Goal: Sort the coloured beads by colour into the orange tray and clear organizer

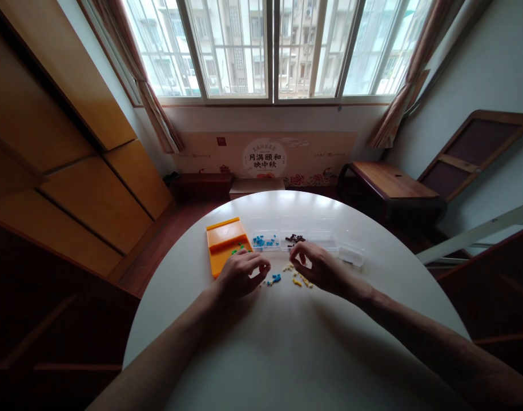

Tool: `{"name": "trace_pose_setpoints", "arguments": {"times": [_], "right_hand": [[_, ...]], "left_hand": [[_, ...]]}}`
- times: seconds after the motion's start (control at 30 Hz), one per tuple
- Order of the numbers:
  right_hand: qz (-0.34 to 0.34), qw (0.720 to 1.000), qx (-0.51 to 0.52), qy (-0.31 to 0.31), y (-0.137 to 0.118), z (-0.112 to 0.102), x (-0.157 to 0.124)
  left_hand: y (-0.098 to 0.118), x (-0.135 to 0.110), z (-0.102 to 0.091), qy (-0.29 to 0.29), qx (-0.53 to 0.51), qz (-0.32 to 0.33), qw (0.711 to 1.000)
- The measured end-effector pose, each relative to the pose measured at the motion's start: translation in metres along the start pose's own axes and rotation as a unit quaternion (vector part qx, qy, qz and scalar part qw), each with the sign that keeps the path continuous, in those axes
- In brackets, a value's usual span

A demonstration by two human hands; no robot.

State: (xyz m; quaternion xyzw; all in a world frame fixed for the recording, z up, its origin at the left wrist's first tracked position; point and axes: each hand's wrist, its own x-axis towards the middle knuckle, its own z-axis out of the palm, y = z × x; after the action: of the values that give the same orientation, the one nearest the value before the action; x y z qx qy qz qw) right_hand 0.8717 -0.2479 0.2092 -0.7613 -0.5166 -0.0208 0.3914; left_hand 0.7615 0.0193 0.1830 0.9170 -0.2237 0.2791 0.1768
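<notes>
My left hand (243,273) rests on the round white table (287,342) with fingers curled in, next to the orange tray (224,244); what it pinches, if anything, is too small to make out. My right hand (317,267) hovers just right of it, fingers curled in a pinch above a scatter of small yellow pieces (299,279). A few blue pieces (275,278) lie between the two hands. Green pieces (237,248) sit on the orange tray just beyond my left fingers.
Beyond the hands stands a row of clear plastic boxes (317,237); one holds blue pieces (260,241), another dark brown pieces (294,238). A clear lid (351,254) lies at the right. A wooden bench (390,181) and wooden cabinets (73,188) flank the table.
</notes>
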Motion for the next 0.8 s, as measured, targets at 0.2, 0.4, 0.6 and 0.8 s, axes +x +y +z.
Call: {"name": "trace_pose_setpoints", "arguments": {"times": [0.2, 0.4, 0.6, 0.8], "right_hand": [[0.037, 0.994, 0.087, 0.053, 0.016, 0.009, 0.012], [0.015, 0.995, 0.084, 0.060, 0.021, 0.015, 0.025], [-0.011, 0.997, 0.052, 0.049, 0.022, 0.020, 0.039], [-0.075, 0.993, 0.040, -0.076, 0.004, -0.001, 0.022]], "left_hand": [[-0.002, -0.001, 0.001, 0.000, -0.005, 0.000, 1.000], [-0.002, -0.002, 0.003, -0.005, -0.015, 0.006, 1.000], [-0.002, -0.002, 0.003, -0.012, -0.014, 0.004, 1.000], [-0.001, -0.003, 0.000, -0.032, -0.037, -0.010, 0.999]]}}
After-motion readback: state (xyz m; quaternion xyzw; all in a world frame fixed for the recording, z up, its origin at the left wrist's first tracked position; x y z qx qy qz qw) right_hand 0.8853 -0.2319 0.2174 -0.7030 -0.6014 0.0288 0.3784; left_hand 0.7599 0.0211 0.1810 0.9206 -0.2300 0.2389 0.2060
